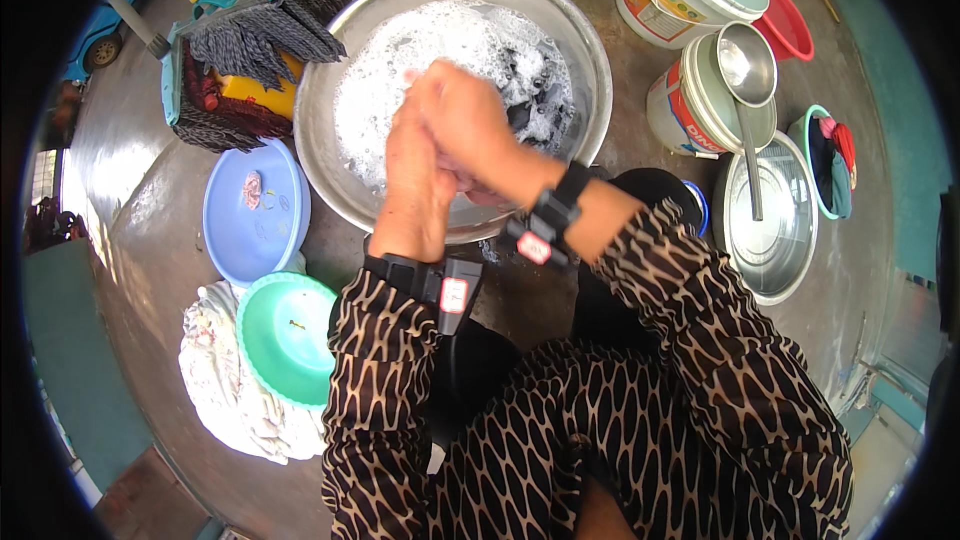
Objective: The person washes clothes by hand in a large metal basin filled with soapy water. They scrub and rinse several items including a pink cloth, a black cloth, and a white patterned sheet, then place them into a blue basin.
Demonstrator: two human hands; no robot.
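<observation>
A large metal basin (604, 86) in front of me holds water topped with white suds (450, 26). Dark, wet fabric (519, 118) shows through the foam on the right side. Above the basin's near half, my left hand (416, 154) and my right hand (469, 116) are pressed together. My right hand is curled over the left, and its outline is blurred. Something pinkish shows beneath them, but I cannot tell whether it is fingers or a cloth. Both palms are hidden. A black strapped device is on each wrist.
Mop heads (240, 45) lean at the basin's left. Below them are a blue basin (217, 217), a green basin (255, 345) and white cloth (217, 382). At right stand two plastic buckets (634, 15), a metal ladle (746, 64), a metal bowl (772, 262) and a basin of clothes (840, 157).
</observation>
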